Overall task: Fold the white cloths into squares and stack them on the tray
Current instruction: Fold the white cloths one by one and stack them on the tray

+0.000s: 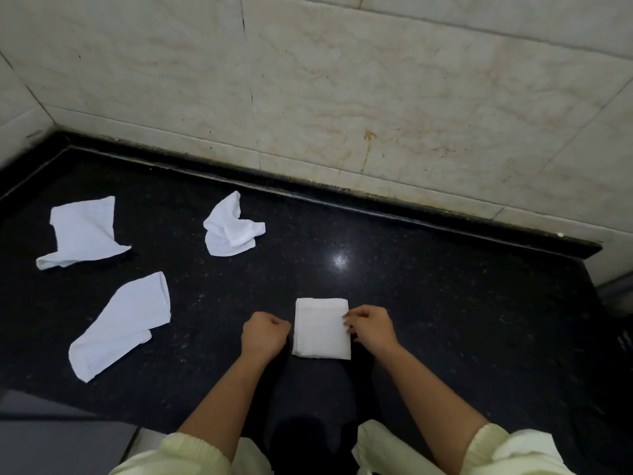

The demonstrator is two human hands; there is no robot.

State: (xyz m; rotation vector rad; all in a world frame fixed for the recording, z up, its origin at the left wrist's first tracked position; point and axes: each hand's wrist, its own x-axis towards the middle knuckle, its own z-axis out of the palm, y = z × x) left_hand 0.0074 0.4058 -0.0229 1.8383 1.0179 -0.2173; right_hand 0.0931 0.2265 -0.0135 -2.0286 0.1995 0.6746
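A white cloth folded into a neat square (pixel 320 329) lies flat on the black stone counter (pixel 445 303), near its front edge. My right hand (pixel 371 329) rests at the cloth's right edge, fingertips pinching that edge. My left hand (pixel 263 334) sits just left of the cloth as a closed fist, apart from it by a small gap. Three unfolded white cloths lie to the left: a long loosely folded one (pixel 120 325), a rumpled one at far left (pixel 80 233), and a crumpled one (pixel 231 226) farther back. No tray is in view.
A beige tiled wall (pixel 376 97) rises behind the counter and on the left, with a raised black lip (pixel 411 214) along its base. The counter ends at the right (pixel 596 296). Grey floor (pixel 51 440) shows at bottom left.
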